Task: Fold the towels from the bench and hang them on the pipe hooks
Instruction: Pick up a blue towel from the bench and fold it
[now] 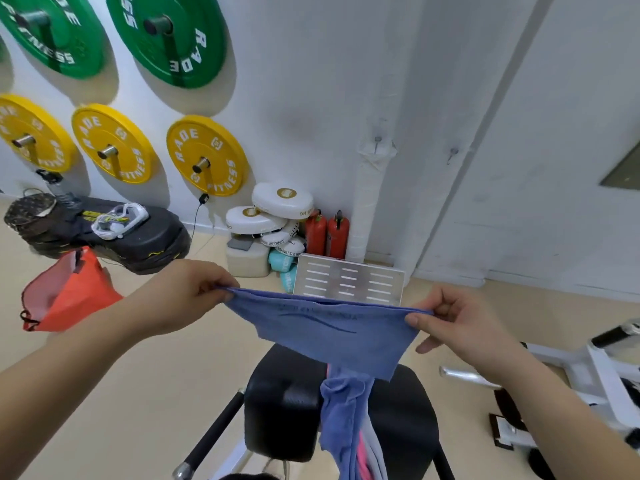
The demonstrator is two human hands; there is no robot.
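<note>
A blue towel [322,329] is stretched between my two hands above the black padded bench [280,407]. My left hand [187,292] pinches its left top corner and my right hand [460,323] pinches its right top corner. The towel's lower part hangs down in a twisted strip over the bench, where pink and pale cloths [367,459] also lie. Straight ahead a white wrapped pipe [367,202] runs up the wall, with one metal hook [377,142] on it and a second hook [452,154] on the wall to its right.
Green and yellow weight plates [204,155] hang on the left wall. A black platform with shoes [104,230], an orange bag [69,296], white pads [277,206], two red extinguishers [327,233] and a slotted metal plate [349,282] stand ahead. A white machine frame [588,368] is at right.
</note>
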